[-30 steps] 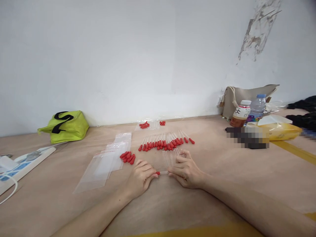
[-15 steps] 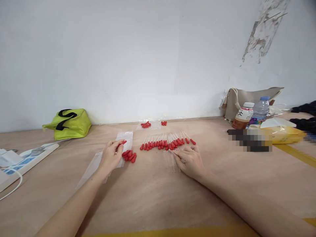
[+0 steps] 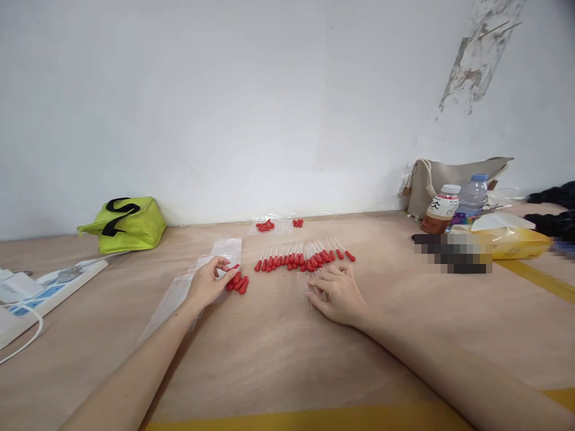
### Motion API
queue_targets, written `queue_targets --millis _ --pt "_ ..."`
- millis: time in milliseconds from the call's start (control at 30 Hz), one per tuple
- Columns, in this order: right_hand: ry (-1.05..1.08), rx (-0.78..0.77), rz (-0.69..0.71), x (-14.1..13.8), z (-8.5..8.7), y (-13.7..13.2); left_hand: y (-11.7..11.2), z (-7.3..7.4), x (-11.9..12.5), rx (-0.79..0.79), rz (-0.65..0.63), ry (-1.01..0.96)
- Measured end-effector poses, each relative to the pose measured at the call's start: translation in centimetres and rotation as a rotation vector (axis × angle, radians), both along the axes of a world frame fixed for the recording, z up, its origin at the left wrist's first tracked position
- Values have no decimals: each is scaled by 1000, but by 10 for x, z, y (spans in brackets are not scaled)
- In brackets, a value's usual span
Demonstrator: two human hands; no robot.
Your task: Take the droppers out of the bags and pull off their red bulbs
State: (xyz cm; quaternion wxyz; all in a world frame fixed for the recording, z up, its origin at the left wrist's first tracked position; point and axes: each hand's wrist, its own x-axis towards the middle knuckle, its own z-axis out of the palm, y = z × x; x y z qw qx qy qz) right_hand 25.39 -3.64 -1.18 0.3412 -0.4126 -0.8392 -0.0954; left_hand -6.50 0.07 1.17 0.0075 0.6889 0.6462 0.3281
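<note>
My left hand (image 3: 210,282) is at a small pile of red rubber bulbs (image 3: 243,285), its thumb and fingers apart. One bulb shows just past the thumb tip; a firm hold on it is not visible. Under and beside this hand lie clear zip bags (image 3: 167,302). My right hand (image 3: 339,294) rests with loosely spread fingers over thin clear tubes (image 3: 303,292), partly covering them. Beyond it stretches a row of droppers (image 3: 294,260), their red bulbs toward me and their clear stems pointing to the wall.
Near the wall lies a clear bag with red bulbs (image 3: 266,225). On the left are a lime-green bag (image 3: 135,230) and a white power strip (image 3: 49,296). A brown-drink bottle (image 3: 441,209), a clear bottle (image 3: 472,196), a beige bag (image 3: 420,185) and a yellow tissue pack (image 3: 523,242) are on the right.
My left hand has moved slightly toward the pile, and the red bulb that was at its fingertips is now lower, by the pile. My right hand's pinch on the tubes has loosened.
</note>
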Motion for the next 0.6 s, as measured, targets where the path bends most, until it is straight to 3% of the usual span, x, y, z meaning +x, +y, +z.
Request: queue_targets --millis 200,400,500,600 --pt "-16 -49 31 1 0 -1 -3 1 -1 -12 -9 -19" --pt "-35 -48 30 0 1 -2 -5 4 -4 65 83 -50" --pt "-8 -30 9 1 2 -2 -8 10 1 140 105 39" --pt "63 15 -67 6 2 -1 -8 22 15 139 50 202"
